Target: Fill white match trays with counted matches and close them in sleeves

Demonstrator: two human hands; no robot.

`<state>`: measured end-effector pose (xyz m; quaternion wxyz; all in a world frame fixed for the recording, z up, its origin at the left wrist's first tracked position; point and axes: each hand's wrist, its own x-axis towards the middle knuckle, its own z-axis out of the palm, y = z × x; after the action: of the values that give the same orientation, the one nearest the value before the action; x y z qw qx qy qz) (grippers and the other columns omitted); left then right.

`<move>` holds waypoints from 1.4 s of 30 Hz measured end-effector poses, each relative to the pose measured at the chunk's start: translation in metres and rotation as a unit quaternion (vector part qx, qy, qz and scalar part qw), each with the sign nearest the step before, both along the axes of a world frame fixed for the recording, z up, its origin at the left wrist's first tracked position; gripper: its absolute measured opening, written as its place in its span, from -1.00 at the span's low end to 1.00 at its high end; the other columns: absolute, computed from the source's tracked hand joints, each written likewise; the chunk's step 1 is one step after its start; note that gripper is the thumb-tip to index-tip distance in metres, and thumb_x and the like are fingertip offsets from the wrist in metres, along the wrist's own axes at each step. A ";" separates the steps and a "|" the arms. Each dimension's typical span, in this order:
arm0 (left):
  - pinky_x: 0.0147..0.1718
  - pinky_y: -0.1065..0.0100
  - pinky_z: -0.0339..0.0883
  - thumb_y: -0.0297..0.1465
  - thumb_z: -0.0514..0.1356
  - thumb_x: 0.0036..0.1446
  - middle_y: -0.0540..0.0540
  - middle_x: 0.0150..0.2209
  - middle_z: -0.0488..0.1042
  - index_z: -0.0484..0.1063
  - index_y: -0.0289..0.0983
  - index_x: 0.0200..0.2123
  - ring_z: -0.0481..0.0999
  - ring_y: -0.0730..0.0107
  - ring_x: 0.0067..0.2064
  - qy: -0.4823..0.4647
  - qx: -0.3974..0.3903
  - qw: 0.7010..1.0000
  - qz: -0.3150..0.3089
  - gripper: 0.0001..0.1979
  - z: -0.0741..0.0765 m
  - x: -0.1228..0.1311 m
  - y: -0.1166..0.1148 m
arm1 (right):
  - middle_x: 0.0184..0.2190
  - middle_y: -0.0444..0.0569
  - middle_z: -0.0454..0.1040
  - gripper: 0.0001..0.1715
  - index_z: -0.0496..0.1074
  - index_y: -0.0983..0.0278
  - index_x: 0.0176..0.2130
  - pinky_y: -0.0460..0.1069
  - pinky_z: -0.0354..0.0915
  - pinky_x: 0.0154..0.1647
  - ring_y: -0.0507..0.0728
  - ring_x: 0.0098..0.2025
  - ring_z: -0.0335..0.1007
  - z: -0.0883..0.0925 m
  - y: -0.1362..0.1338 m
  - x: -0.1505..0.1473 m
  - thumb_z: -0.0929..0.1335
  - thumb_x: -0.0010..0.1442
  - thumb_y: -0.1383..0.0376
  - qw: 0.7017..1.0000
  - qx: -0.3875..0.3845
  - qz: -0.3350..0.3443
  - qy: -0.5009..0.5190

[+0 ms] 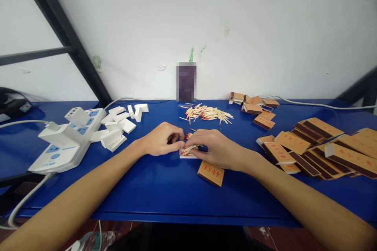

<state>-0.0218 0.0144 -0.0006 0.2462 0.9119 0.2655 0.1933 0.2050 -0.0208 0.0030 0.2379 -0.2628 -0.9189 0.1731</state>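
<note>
A small white matchbox tray (pixel 187 155) with red-tipped matches in it lies on the blue table in front of me. My left hand (pixel 165 140) is at the tray's left side, fingers curled and thumb against its edge. From the right, my right hand (pixel 213 147) reaches over the tray, thumb and fingers closed on a few matches (pixel 191 150). Its fingers hide part of the tray. Just below that hand lies an orange matchbox sleeve (pixel 211 173). Behind both hands spreads a loose heap of matches (pixel 209 113).
White empty trays (pixel 116 127) are piled at left beside a power strip (pixel 70 141) with plugged-in chargers. Several small matchbox sleeves (pixel 255 108) lie at back right, with a larger heap of matchboxes (pixel 312 147) nearer. A cable (pixel 318 105) runs along the wall.
</note>
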 end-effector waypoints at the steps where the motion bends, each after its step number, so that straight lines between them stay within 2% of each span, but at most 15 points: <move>1: -0.52 0.47 0.11 -0.20 0.15 0.21 0.08 -0.59 0.31 0.46 -0.32 -0.34 0.23 0.55 -0.56 0.004 0.001 1.000 -0.004 -0.72 0.000 0.000 0.000 | -0.27 -0.02 0.57 -0.82 0.56 0.25 -0.17 -0.04 0.32 -0.20 0.08 -0.23 0.47 0.000 0.001 0.000 0.35 0.25 0.39 1.000 0.000 0.002 0.005; 5: -0.51 0.45 0.12 -0.18 0.15 0.21 0.08 -0.57 0.30 0.47 -0.31 -0.29 0.22 0.54 -0.55 0.022 0.010 1.000 -0.005 -0.71 0.000 -0.001 0.002 | -0.25 -0.05 0.59 -0.84 0.54 0.24 -0.16 -0.04 0.32 -0.18 0.07 -0.22 0.48 0.006 0.004 0.006 0.37 0.24 0.34 0.999 0.008 -0.006 0.042; 9: -0.43 0.41 0.20 -0.15 0.19 0.17 0.02 -0.46 0.39 0.47 -0.29 -0.21 0.32 0.47 -0.46 0.037 0.056 0.998 0.006 -0.68 0.003 0.003 -0.003 | -0.28 -0.08 0.60 -0.87 0.53 0.25 -0.24 -0.06 0.28 -0.22 0.05 -0.26 0.47 0.019 0.007 0.014 0.35 0.25 0.32 0.996 0.002 -0.079 0.033; 11: -0.33 0.36 0.26 -0.13 0.23 0.11 -0.03 -0.35 0.44 0.45 -0.29 -0.14 0.39 0.38 -0.35 0.043 0.093 0.995 0.000 -0.63 0.007 0.007 -0.008 | -0.37 -0.11 0.58 -0.84 0.51 0.26 -0.32 -0.06 0.24 -0.28 0.03 -0.35 0.43 0.024 0.007 0.017 0.34 0.26 0.27 0.994 -0.004 -0.106 0.003; 14: -0.18 0.26 0.32 -0.07 0.27 0.05 -0.11 -0.22 0.47 0.41 -0.28 -0.02 0.44 0.23 -0.20 0.074 0.146 0.986 -0.013 -0.48 0.010 0.013 -0.017 | -0.59 -0.17 0.43 -0.66 0.42 0.27 -0.49 -0.05 0.14 -0.38 -0.01 -0.53 0.26 0.027 0.009 0.017 0.32 0.28 0.19 0.990 0.009 -0.137 -0.037; 16: -0.13 0.22 0.33 -0.09 0.27 0.06 -0.14 -0.18 0.47 0.38 -0.27 0.05 0.46 0.18 -0.16 0.098 0.164 0.981 -0.019 -0.44 0.011 0.017 -0.021 | -0.66 -0.20 0.32 -0.61 0.35 0.26 -0.55 -0.05 0.06 -0.43 -0.02 -0.57 0.15 0.028 0.011 0.015 0.31 0.27 0.19 0.987 0.025 -0.155 -0.036; 22: -0.15 0.25 0.37 -0.30 0.22 0.13 -0.12 -0.20 0.48 0.36 -0.26 0.08 0.50 0.22 -0.19 0.098 0.150 0.983 -0.027 -0.56 0.008 0.018 -0.022 | -0.69 -0.21 0.16 -0.51 0.17 0.24 -0.62 -0.03 -0.01 -0.47 -0.01 -0.59 0.03 0.022 0.014 0.013 0.22 0.32 0.18 0.978 0.031 -0.196 0.059; 24: -0.11 0.25 0.37 -0.30 0.22 0.14 -0.12 -0.15 0.48 0.35 -0.26 0.10 0.50 0.24 -0.16 0.071 0.137 0.988 -0.024 -0.54 0.008 0.015 -0.020 | -0.65 -0.18 0.22 -0.47 0.23 0.25 -0.58 -0.02 0.01 -0.45 0.01 -0.55 0.10 0.019 0.012 0.017 0.15 0.37 0.12 0.980 0.014 -0.186 0.062; 26: -0.08 0.25 0.36 -0.30 0.23 0.15 -0.13 -0.12 0.49 0.33 -0.26 0.12 0.49 0.24 -0.12 0.048 0.126 0.991 -0.018 -0.53 0.009 0.013 -0.018 | -0.57 -0.13 0.34 -0.47 0.36 0.26 -0.46 -0.01 0.06 -0.41 0.05 -0.49 0.20 0.015 0.009 0.021 0.08 0.38 0.10 0.984 -0.010 -0.164 0.066; 29: -0.10 0.25 0.36 -0.30 0.23 0.15 -0.12 -0.14 0.49 0.36 -0.26 0.10 0.49 0.26 -0.13 0.041 0.111 0.993 -0.009 -0.56 0.011 0.012 -0.018 | -0.48 -0.12 0.44 -0.64 0.46 0.25 -0.24 -0.01 0.10 -0.38 0.08 -0.44 0.28 0.010 0.007 0.026 0.17 0.28 0.15 0.986 -0.036 -0.152 0.051; 32: -0.15 0.27 0.36 -0.28 0.23 0.14 -0.10 -0.21 0.48 0.44 -0.28 -0.03 0.48 0.30 -0.21 0.053 0.103 0.993 -0.006 -0.66 0.011 0.012 -0.019 | -0.45 -0.12 0.47 -0.73 0.47 0.26 -0.17 -0.03 0.10 -0.38 0.07 -0.44 0.29 0.005 0.005 0.024 0.26 0.22 0.23 0.985 -0.025 -0.170 0.011; 34: -0.17 0.28 0.35 -0.27 0.23 0.13 -0.09 -0.24 0.47 0.45 -0.29 -0.08 0.48 0.31 -0.24 0.061 0.098 0.993 -0.006 -0.68 0.010 0.013 -0.019 | -0.41 -0.11 0.49 -0.75 0.46 0.27 -0.15 -0.04 0.12 -0.36 0.05 -0.43 0.29 0.002 0.004 0.022 0.24 0.26 0.28 0.990 -0.010 -0.143 0.000; 37: -0.18 0.30 0.34 -0.25 0.24 0.13 -0.08 -0.23 0.48 0.43 -0.27 -0.05 0.48 0.32 -0.24 0.059 0.094 0.994 -0.011 -0.66 0.009 0.013 -0.018 | -0.42 -0.11 0.47 -0.80 0.46 0.27 -0.21 -0.06 0.12 -0.35 0.02 -0.43 0.29 0.000 0.001 0.018 0.25 0.27 0.32 0.996 -0.002 -0.084 -0.003; 42: -0.22 0.33 0.33 -0.25 0.27 0.10 -0.04 -0.27 0.51 0.42 -0.26 -0.16 0.50 0.33 -0.26 0.041 0.092 0.995 -0.009 -0.72 0.007 0.014 -0.020 | -0.50 -0.15 0.37 -0.89 0.37 0.26 -0.38 -0.07 0.06 -0.41 0.01 -0.47 0.20 -0.003 -0.002 0.014 0.30 0.21 0.35 0.997 0.003 -0.069 -0.023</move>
<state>-0.0077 -0.0053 0.0068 0.1515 0.9403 0.2482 0.1771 0.2186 -0.0231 -0.0001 0.2290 -0.3290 -0.9042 0.1475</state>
